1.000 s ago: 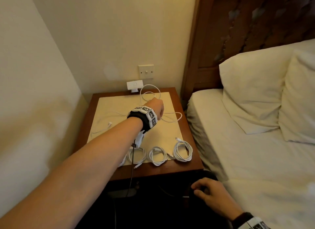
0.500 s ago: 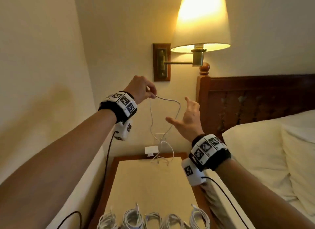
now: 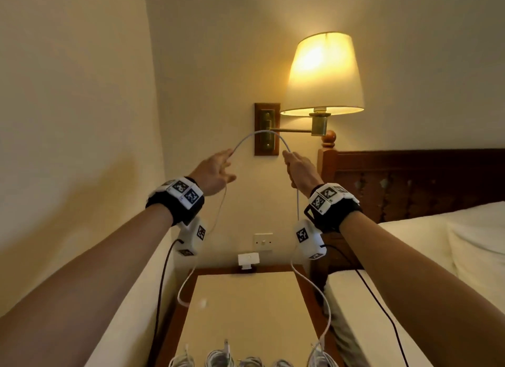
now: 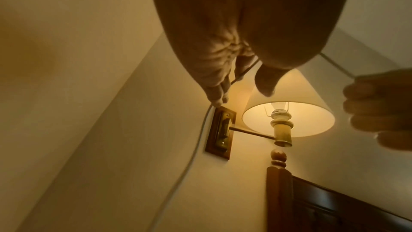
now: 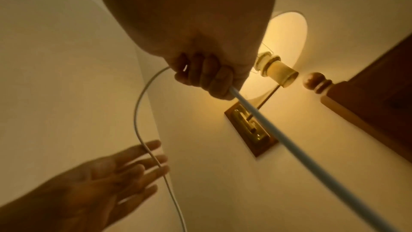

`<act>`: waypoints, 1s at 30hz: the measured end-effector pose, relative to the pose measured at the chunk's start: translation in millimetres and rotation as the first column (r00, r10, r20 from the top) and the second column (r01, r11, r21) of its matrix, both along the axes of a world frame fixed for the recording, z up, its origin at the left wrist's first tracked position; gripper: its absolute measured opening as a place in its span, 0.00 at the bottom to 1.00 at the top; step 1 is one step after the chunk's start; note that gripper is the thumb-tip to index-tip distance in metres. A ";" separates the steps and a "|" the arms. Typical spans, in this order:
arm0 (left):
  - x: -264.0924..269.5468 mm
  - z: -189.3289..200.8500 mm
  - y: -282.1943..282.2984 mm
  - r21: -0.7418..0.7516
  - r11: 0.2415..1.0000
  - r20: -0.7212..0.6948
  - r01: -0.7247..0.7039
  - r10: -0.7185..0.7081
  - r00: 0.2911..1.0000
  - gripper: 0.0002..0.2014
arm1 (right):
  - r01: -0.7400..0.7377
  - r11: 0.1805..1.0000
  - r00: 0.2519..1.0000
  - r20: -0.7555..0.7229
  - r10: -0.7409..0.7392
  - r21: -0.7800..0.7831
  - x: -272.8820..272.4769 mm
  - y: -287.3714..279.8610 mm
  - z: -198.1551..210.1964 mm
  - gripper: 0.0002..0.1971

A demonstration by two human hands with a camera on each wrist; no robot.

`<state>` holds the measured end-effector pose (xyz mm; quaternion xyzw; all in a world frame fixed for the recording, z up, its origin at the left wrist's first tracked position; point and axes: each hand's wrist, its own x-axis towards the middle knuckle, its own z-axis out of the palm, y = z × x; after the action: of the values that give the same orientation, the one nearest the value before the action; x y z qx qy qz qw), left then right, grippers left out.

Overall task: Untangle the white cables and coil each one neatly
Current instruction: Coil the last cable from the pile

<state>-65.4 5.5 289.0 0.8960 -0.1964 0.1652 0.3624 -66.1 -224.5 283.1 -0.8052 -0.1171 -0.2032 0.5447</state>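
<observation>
A white cable (image 3: 261,132) arcs between my two raised hands in front of the wall. My right hand (image 3: 296,170) grips it in a fist (image 5: 207,77), and the cable runs on from there down to the nightstand. My left hand (image 3: 218,167) has straight, spread fingers (image 5: 142,161); the cable lies across them and hangs down in a loose loop (image 3: 181,295). I cannot tell whether the left thumb presses on it. Several coiled white cables (image 3: 218,358) lie in a row along the front of the nightstand (image 3: 303,282).
A lit wall lamp (image 3: 323,74) on a brass arm hangs just behind the hands. Below are a wall switch (image 3: 263,241) and a white adapter (image 3: 248,260). The bed (image 3: 410,257) and dark headboard (image 3: 423,180) stand to the right, a wall to the left.
My right hand, open half a second ago, has closed round the cable. My left hand has gone from pinching it to straight fingers. The hands have spread apart and the cable arches upward.
</observation>
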 end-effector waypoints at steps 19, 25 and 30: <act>-25.5 27.8 -45.0 0.121 0.993 0.565 -0.012 -0.059 0.823 0.06 | -0.081 0.890 0.972 0.162 0.170 -0.449 -31.3 -3.1 9.3 0.13; 5.9 35.9 31.6 -0.148 0.949 0.670 -0.278 0.303 0.677 0.03 | -0.296 0.944 0.954 -0.088 0.286 -0.143 -18.5 -55.9 -80.1 0.18; 12.6 2.8 35.1 0.068 0.911 0.278 -0.407 0.375 0.884 0.19 | -0.124 0.973 0.991 0.030 0.133 -0.195 -14.8 -61.6 -87.9 0.19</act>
<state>-52.8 40.5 291.9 0.9086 -0.0670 0.3380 0.2362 -80.9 -286.0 195.2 -0.8404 -0.1997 -0.1723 0.4734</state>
